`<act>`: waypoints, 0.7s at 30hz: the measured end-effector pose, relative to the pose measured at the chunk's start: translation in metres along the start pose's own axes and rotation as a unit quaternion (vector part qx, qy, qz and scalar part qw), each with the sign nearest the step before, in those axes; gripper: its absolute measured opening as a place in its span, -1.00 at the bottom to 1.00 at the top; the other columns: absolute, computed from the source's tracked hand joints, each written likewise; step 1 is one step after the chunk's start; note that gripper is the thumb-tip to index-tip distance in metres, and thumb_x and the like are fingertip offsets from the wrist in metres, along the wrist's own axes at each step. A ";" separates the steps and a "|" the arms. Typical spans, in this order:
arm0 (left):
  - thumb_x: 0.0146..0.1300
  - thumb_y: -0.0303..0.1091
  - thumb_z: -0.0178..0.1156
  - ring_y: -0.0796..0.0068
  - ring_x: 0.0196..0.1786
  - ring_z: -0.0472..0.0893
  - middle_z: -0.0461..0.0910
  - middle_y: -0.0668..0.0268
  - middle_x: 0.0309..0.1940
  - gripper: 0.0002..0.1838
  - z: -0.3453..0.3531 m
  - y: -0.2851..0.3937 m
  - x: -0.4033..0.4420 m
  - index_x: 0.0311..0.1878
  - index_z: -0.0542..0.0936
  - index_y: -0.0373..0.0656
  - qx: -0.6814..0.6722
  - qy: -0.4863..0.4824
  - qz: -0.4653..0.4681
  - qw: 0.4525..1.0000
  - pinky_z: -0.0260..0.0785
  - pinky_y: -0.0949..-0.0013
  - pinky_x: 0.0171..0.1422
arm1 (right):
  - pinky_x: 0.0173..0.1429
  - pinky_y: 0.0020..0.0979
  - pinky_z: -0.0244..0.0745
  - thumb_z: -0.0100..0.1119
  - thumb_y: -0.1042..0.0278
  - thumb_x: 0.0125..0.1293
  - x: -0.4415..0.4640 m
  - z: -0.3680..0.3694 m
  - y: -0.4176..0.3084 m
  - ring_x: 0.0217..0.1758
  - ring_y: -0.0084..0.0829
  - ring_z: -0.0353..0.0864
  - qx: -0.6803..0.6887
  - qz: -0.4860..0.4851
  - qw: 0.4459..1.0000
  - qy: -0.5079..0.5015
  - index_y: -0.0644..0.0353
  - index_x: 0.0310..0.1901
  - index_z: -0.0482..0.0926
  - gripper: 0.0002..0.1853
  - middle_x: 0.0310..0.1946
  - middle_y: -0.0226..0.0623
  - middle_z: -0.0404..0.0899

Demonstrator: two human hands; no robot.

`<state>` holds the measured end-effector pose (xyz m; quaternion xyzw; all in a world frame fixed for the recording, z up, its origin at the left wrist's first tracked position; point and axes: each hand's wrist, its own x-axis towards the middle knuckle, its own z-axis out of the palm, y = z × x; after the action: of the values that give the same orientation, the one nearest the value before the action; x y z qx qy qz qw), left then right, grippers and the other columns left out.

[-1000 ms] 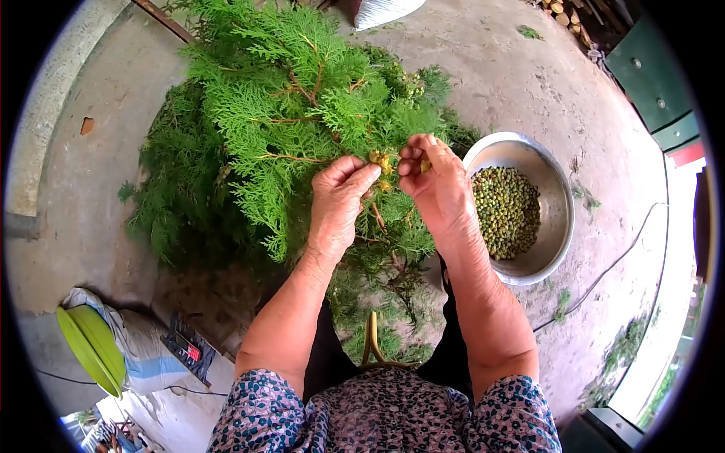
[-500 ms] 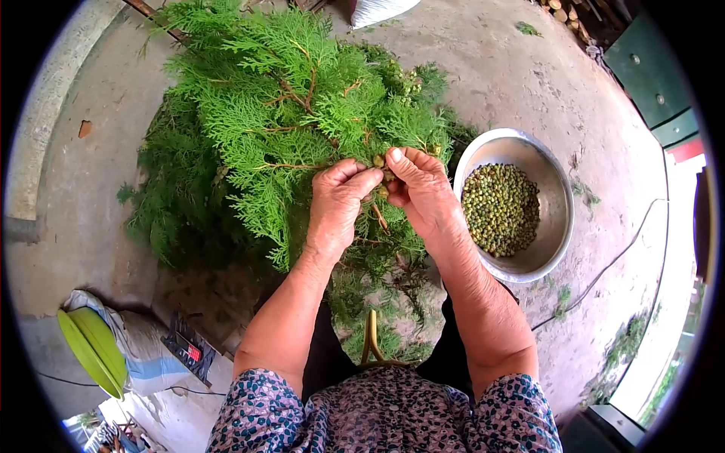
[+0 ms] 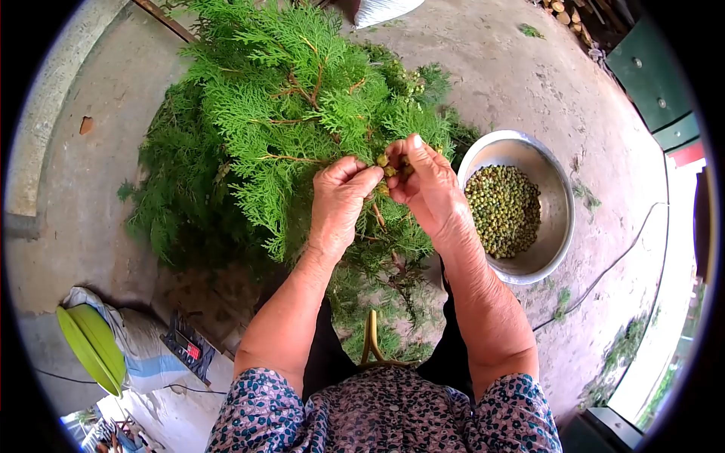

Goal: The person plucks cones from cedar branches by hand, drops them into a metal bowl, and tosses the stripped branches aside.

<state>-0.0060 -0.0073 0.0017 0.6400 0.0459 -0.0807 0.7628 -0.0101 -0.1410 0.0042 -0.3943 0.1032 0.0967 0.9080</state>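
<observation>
Feathery green branches point(image 3: 279, 121) lie heaped in front of me. My left hand point(image 3: 341, 198) pinches a twig of the branch between thumb and fingertips, beside several yellow-green cones point(image 3: 388, 171). Just right of them is my right hand point(image 3: 434, 189), its thumb raised and its fingers curled around some small cones, partly hidden by the hand. A metal basin point(image 3: 557, 204) stands to the right of my right forearm, with many small green cones point(image 3: 504, 211) inside.
A lime-green basin point(image 3: 91, 349) leans by a sack point(image 3: 151, 362) at the lower left. Dark green cabinets point(image 3: 653, 83) and stacked logs point(image 3: 566, 15) are at the upper right. A white sack point(image 3: 384, 10) lies at the top. A cable crosses the floor on the right.
My right hand came in to the cones beside my left hand, then its thumb lifted away from them. The branch dipped left and came back. My left hand keeps its pinch.
</observation>
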 end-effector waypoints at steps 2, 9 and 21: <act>0.08 -0.48 0.20 0.79 -0.58 0.24 0.34 0.56 -0.69 -0.79 -0.001 0.001 0.000 -0.63 0.44 -0.18 0.061 0.001 0.010 0.998 0.08 0.59 -0.53 | -0.55 -0.63 0.22 0.15 0.22 0.23 0.002 0.000 0.004 -0.58 -0.67 0.32 -0.070 -0.031 0.997 -0.010 0.20 -0.33 0.49 -0.79 -0.55 -0.48 0.44; 0.07 -0.51 0.20 0.79 -0.58 0.22 0.35 0.57 -0.67 -0.81 -0.003 0.004 -0.003 -0.63 0.47 -0.21 0.062 -0.020 0.017 0.998 0.06 0.58 -0.53 | -0.58 -0.65 0.19 0.18 0.33 0.20 0.005 -0.002 0.011 -0.61 -0.69 0.31 -0.107 -0.032 0.994 -0.016 0.23 -0.36 0.50 -0.85 -0.59 -0.50 0.43; 0.09 -0.38 0.22 0.85 -0.68 0.14 0.34 0.60 -0.68 -0.88 -0.005 -0.003 -0.001 -0.52 0.53 -0.12 -0.022 -0.001 -0.028 0.999 -0.10 0.66 -0.68 | -0.49 -0.57 0.30 0.13 0.20 0.25 0.005 -0.001 0.008 -0.55 -0.58 0.40 0.078 0.014 0.997 -0.009 0.24 -0.32 0.47 -0.76 -0.51 -0.40 0.46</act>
<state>-0.0076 -0.0031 -0.0015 0.6217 0.0645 -0.1018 0.7739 -0.0077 -0.1357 -0.0035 -0.3197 0.1083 0.1047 0.9355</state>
